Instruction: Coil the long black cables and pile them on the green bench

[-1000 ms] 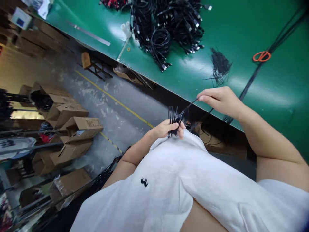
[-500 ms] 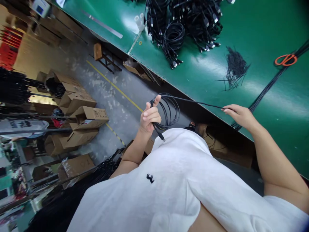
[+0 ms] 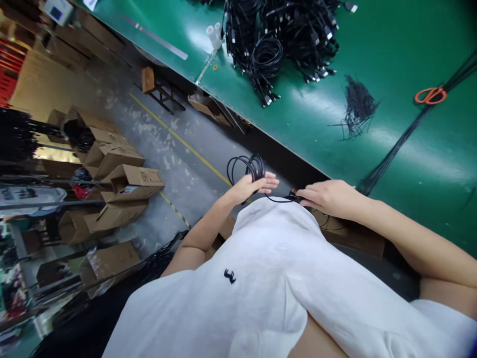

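A loosely looped black cable (image 3: 257,166) hangs in my left hand (image 3: 251,188), thumb over the loops and fingers pointing right. From the coil a short slack length runs right to my right hand (image 3: 331,198), whose fingers pinch that part of the cable; its end is hidden there. Both hands are in front of the white shirt, just off the edge of the green table (image 3: 391,44). Beyond my right hand, a bunch of straight black cables (image 3: 395,146) lies on the table under orange-handled scissors (image 3: 430,96).
A heap of coiled black cables with metal plugs (image 3: 268,54) lies at the table's far side. Near it are a pile of thin black ties (image 3: 359,107), white cylinders (image 3: 214,37) and a metal ruler (image 3: 156,37). Cardboard boxes (image 3: 126,184) and a wooden stool (image 3: 149,79) stand on the floor.
My right hand has moved left, close to my left hand, and the taut cable between them is now short and slack. My left hand has turned, with the loops gathered tighter.
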Motion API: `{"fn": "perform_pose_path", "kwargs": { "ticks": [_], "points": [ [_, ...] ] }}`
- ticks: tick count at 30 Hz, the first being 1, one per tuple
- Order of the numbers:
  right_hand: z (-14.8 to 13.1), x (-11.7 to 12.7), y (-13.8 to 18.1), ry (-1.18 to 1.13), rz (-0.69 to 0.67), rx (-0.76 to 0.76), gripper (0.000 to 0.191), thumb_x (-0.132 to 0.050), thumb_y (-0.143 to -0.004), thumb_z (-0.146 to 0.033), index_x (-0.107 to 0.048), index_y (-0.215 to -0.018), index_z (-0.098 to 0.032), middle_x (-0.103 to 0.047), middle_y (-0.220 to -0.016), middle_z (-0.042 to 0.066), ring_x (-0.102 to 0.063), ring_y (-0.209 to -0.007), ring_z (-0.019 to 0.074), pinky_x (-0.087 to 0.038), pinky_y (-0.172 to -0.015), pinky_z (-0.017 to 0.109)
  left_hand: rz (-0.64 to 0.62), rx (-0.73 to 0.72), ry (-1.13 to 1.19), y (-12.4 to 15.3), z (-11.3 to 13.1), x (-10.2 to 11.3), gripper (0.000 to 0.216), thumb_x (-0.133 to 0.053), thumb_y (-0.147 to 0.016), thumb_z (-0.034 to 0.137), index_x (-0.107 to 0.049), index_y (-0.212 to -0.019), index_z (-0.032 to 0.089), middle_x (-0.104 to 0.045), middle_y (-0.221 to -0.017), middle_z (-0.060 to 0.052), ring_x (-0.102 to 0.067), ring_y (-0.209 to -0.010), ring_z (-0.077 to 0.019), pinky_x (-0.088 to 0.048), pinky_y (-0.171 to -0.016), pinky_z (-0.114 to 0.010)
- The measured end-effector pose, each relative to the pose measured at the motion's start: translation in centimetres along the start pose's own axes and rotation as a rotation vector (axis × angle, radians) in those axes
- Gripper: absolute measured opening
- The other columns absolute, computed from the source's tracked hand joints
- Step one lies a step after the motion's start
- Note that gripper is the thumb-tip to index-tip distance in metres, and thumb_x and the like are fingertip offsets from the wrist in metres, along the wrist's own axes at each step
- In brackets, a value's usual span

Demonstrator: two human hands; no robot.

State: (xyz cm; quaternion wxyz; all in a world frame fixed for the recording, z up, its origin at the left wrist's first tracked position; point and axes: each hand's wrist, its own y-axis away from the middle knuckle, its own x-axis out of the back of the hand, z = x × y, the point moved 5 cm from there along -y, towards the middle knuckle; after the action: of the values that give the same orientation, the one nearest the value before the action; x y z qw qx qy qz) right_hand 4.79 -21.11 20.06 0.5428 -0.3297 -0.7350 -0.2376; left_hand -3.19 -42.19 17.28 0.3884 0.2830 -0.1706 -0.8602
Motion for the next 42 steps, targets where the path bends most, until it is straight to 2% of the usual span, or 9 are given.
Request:
{"fn": "perform_pose_path", "kwargs": {
  "ticks": [6, 13, 16, 18, 21, 24, 33, 37, 42],
  "points": [
    [0.6, 1.0, -3.9, 0.077, 0.018, 0.059, 0.033, -0.048, -0.101, -0.04, -0.068, -0.089, -0.016, -0.067, -0.075, 0.005, -0.057, -0.069, 0.017, -0.029, -0.065, 0.031, -0.335, 0.1, -0.327, -0.5, -2.1, -3.6, 0.029, -0.072, -0.085, 0.037, -0.071, -0.099, 0.012, -0.073, -0.105, -0.011, -0.065, -0.103, -0.0193, -0.044, -0.102, -0.037],
    [-0.3, 2.0, -2.4, 0.088, 0.181, -0.088, 0.032, -0.054, -0.097, -0.037, -0.064, -0.118, -0.014, -0.068, -0.111, 0.015, -0.062, -0.098, 0.0251, -0.039, -0.085, 0.037, -0.435, 0.231, 0.053, -0.2, -3.5, -4.7, 0.033, -0.071, -0.081, 0.043, -0.063, -0.09, 0.012, -0.044, -0.061, 0.005, -0.039, -0.053, -0.0083, -0.037, -0.055, -0.026],
    [-2.4, 2.2, -3.7, 0.054, 0.23, 0.024, 0.035, -0.05, -0.098, -0.027, -0.055, -0.132, -0.022, -0.062, -0.13, 0.011, -0.055, -0.12, 0.0257, -0.035, -0.103, 0.045, -0.557, 0.289, -0.023, 0.8, -3.4, -5.4, 0.029, -0.069, -0.083, 0.043, -0.065, -0.085, 0.015, -0.045, -0.061, 0.002, -0.041, -0.055, -0.0103, -0.037, -0.055, -0.025],
    [-3.5, 1.4, -5.0, 0.001, 0.159, 0.152, 0.028, -0.042, -0.1, -0.019, -0.06, -0.121, -0.023, -0.068, -0.115, 0.006, -0.059, -0.112, 0.0213, -0.033, -0.106, 0.045, -0.638, 0.3, -0.087, 1.5, -3.0, -5.6, 0.031, -0.069, -0.084, 0.045, -0.066, -0.084, 0.015, -0.048, -0.062, 0.0, -0.045, -0.059, -0.0119, -0.039, -0.057, -0.026],
    [-3.4, 0.0, -6.4, -0.039, 0.018, 0.1, 0.025, -0.037, -0.099, -0.016, -0.062, -0.099, -0.016, -0.067, -0.086, 0.006, -0.061, -0.084, 0.0185, -0.041, -0.091, 0.038, -0.543, 0.266, -0.01, 1.8, -2.3, -4.7, 0.043, -0.065, -0.086, 0.055, -0.067, -0.089, 0.012, -0.046, -0.061, 0.001, -0.04, -0.053, -0.0097, -0.037, -0.051, -0.024],
    [-2.9, -0.5, -6.6, -0.068, -0.055, -0.075, 0.017, -0.047, -0.096, -0.021, -0.061, -0.101, -0.014, -0.066, -0.086, 0.008, -0.059, -0.077, 0.0189, -0.039, -0.069, 0.031, -0.399, 0.236, 0.072, 1.8, -2.2, -3.5, 0.046, -0.062, -0.089, 0.055, -0.065, -0.091, 0.01, -0.044, -0.059, 0.003, -0.033, -0.048, -0.0067, -0.033, -0.046, -0.021],
    [-4.5, -1.1, -8.0, -0.108, -0.141, -0.113, 0.017, -0.046, -0.092, -0.014, -0.062, -0.098, -0.012, -0.064, -0.089, 0.011, -0.057, -0.08, 0.021, -0.04, -0.074, 0.033, -0.336, 0.376, 0.139, 1.3, -3.1, -2.7, 0.04, -0.063, -0.091, 0.048, -0.059, -0.078, 0.01, -0.041, -0.053, 0.005, -0.034, -0.043, -0.0044, -0.031, -0.041, -0.016],
    [-3.3, -0.4, -7.2, -0.263, 0.109, -0.25, 0.026, -0.047, -0.093, -0.023, -0.061, -0.114, -0.016, -0.064, -0.105, 0.014, -0.059, -0.098, 0.0266, -0.045, -0.084, 0.04, -0.275, 0.357, 0.265, 1.6, -2.0, -1.4, 0.038, -0.059, -0.095, 0.043, -0.054, -0.071, 0.014, -0.027, -0.048, 0.01, -0.022, -0.036, -0.0016, -0.023, -0.036, -0.013],
    [-1.2, -2.4, -3.7, -0.639, 0.624, -0.819, 0.05, -0.052, -0.094, -0.046, -0.049, -0.137, -0.022, -0.058, -0.123, 0.016, -0.054, -0.118, 0.0309, -0.046, -0.096, 0.049, -0.05, 0.137, 0.567, 0.9, 0.9, 0.5, 0.045, -0.041, -0.103, 0.043, -0.042, -0.065, 0.018, -0.016, -0.047, 0.011, -0.015, -0.032, -0.0022, -0.02, -0.034, -0.013]
  ]
}}
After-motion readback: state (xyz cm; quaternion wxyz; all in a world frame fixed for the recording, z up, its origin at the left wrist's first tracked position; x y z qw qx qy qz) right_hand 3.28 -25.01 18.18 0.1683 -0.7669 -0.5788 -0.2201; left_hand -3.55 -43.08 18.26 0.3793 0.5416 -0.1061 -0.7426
